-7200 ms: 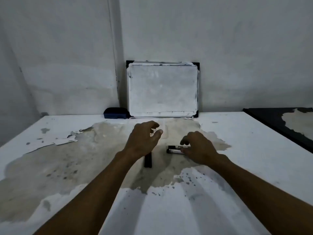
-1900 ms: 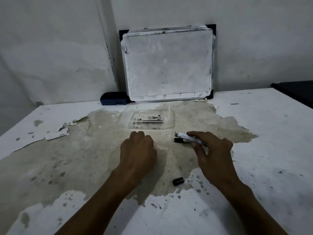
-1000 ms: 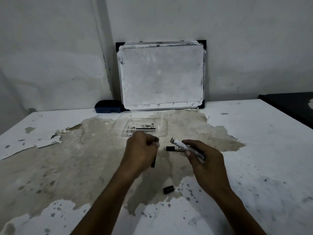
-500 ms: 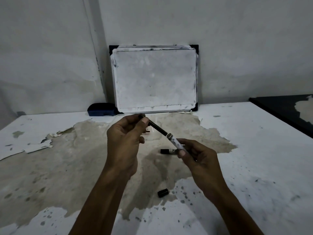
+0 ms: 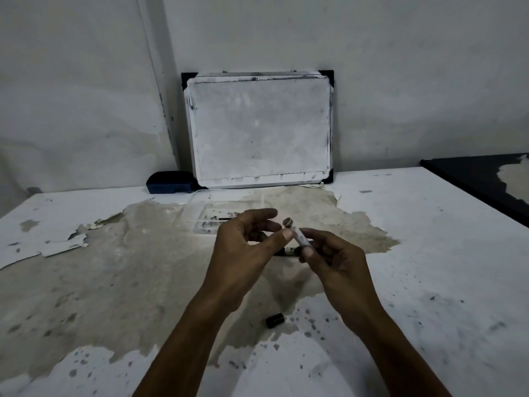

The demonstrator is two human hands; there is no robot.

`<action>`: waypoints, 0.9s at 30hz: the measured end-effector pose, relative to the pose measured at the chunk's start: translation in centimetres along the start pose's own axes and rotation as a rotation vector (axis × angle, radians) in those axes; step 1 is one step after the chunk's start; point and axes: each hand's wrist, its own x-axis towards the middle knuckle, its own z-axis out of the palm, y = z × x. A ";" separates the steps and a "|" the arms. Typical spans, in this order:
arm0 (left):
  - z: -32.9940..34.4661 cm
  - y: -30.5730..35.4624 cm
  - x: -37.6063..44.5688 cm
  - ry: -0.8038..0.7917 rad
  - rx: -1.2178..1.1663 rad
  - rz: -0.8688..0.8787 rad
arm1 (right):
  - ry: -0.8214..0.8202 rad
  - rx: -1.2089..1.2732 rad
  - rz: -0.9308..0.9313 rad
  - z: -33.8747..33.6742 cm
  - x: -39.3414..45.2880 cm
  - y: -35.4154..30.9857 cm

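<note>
White marker barrel (image 5: pixel 300 238) is held above the surface (image 5: pixel 429 253), pinched between the thumb and fingers of the right hand (image 5: pixel 337 265). Its dark end is tilted up toward the left hand (image 5: pixel 243 253), whose fingers (image 5: pixel 263 214) are loosely spread, with only the thumb tip laid against the barrel. Ink could be smeared on skin or dripped on the ink-spotted surface if that end is squeezed or tipped, and the barrel could be dropped if the pinch is slackened. The loose black cap (image 5: pixel 274 320), lying well apart and nearer the person, could be knocked and rolled away. A second marker (image 5: pixel 287 250) lies beneath the hands. The clear tray (image 5: pixel 200 224) behind is ink-stained and appears to hold one dark stick (image 5: pixel 229 216); what it is cannot be told.
</note>
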 end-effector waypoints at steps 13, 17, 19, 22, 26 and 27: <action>-2.1 -1.7 -3.0 -0.542 0.807 0.019 | 0.044 -0.002 0.013 -0.2 0.0 0.4; -2.6 -1.6 -2.7 -0.420 0.725 0.088 | 0.023 -0.054 0.013 -0.3 -0.1 0.5; -3.2 -0.8 -2.2 -0.252 0.652 0.147 | 0.009 -0.079 -0.003 -0.3 -0.1 0.5; -4.0 0.4 -1.1 -0.038 0.552 0.236 | -0.030 -0.119 -0.035 -0.2 -0.2 0.4; -4.1 1.4 -0.1 0.043 0.553 0.337 | -0.083 -0.157 -0.055 0.1 -0.4 0.2; -4.0 1.4 0.0 0.023 0.558 0.342 | -0.084 -0.174 -0.058 0.1 -0.4 0.2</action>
